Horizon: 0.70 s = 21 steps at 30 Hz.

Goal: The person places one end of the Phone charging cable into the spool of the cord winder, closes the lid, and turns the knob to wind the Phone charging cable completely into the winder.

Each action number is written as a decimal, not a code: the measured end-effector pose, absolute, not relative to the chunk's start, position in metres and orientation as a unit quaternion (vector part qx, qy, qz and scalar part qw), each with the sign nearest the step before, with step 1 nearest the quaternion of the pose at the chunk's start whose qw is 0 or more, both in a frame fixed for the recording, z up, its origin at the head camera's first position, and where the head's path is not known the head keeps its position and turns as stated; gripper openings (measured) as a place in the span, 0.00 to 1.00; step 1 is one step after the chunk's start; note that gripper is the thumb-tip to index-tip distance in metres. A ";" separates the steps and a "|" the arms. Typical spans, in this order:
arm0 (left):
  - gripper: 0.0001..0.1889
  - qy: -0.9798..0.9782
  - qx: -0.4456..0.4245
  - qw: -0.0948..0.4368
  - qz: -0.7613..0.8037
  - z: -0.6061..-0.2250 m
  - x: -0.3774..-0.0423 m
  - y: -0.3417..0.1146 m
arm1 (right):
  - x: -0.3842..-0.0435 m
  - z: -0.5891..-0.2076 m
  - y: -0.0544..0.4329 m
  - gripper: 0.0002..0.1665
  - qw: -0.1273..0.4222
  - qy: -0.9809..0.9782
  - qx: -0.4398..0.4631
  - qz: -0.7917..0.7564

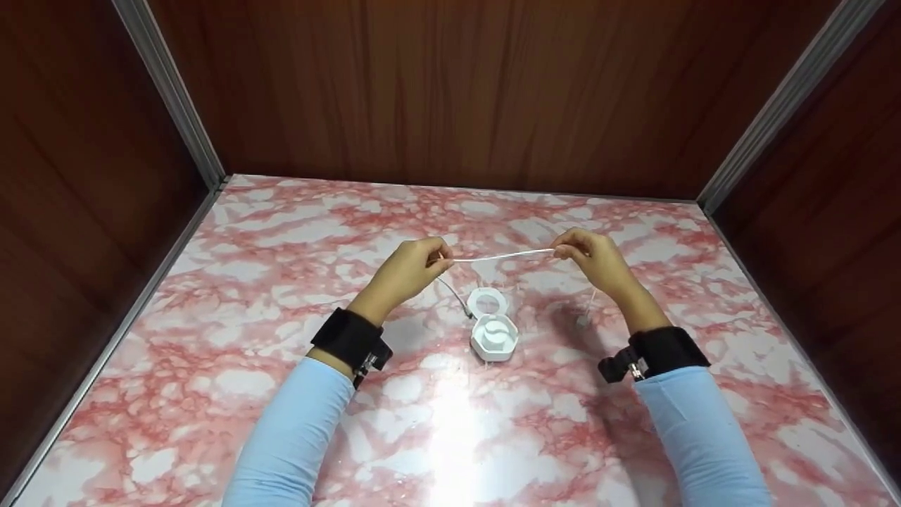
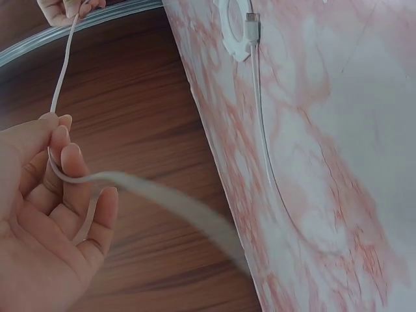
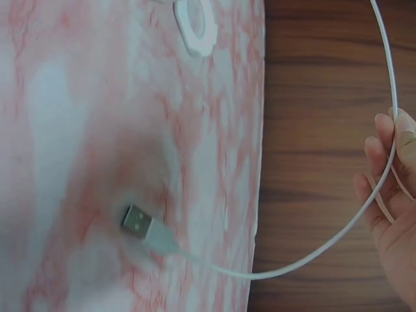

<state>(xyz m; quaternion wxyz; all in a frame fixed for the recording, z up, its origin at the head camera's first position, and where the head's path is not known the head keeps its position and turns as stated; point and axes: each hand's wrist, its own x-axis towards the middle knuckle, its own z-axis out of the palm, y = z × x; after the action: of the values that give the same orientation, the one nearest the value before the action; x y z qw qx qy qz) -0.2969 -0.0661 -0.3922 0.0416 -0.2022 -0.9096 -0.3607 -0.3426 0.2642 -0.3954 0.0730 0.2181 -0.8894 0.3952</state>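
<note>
**White cable (image 1: 503, 255) held between left hand (image 1: 415, 266) and right hand (image 1: 597, 262)**

At twelve o'clock from the middle of my head feed stands a wood-grain back panel (image 1: 450, 84); I have matching side panels at nine, the left panel (image 1: 70, 197), and at three, the right panel (image 1: 845, 232). Inside them spreads the worktop (image 1: 225, 366), marbled red and white. The left sleeve (image 1: 292, 429), light blue, comes in from between seven and eight, the right sleeve (image 1: 707, 429) from four. Each wrist wears black gear: a left strap (image 1: 345, 336) at eight and a right strap (image 1: 672, 350) at four.

The left hand, at nine close to centre, pinches the cable between thumb and fingertips. At three, the right hand has its thumb and forefinger clamped on it too. The stretch between them runs nearly straight above the worktop, from centre out toward three.

Low at five I see an open white case (image 1: 494, 352) on the worktop, its ring-shaped lid (image 1: 504, 303) on the far side of its six-sided base. Out at four is the USB plug (image 3: 148, 229); I can't tell whether it touches the worktop. The slimmer end plug (image 2: 252, 31), between five and six, is right by the lid.
</note>
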 end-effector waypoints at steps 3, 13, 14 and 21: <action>0.09 -0.913 -0.196 0.046 -0.356 -0.393 -0.298 -0.071 | -0.344 -0.396 0.274 0.14 0.078 -0.897 0.197 0.389; 0.07 -0.914 -0.161 0.069 -0.367 -0.393 -0.300 -0.084 | -0.350 -0.407 0.301 0.16 0.079 -0.900 0.141 0.404; 0.08 -0.914 -0.160 0.068 -0.367 -0.392 -0.300 -0.083 | -0.351 -0.408 0.300 0.16 0.073 -0.902 0.140 0.401; 0.10 -0.914 -0.171 0.062 -0.363 -0.385 -0.296 -0.074 | -0.347 -0.406 0.278 0.17 0.070 -0.915 0.155 0.366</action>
<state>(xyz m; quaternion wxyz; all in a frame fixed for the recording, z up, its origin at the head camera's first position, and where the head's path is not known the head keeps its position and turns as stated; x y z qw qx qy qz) -0.2962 -0.0738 -0.3854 0.0617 -0.1712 -0.9140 -0.3626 -0.3469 0.2785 -0.4063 0.0704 0.1554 -0.9148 0.3662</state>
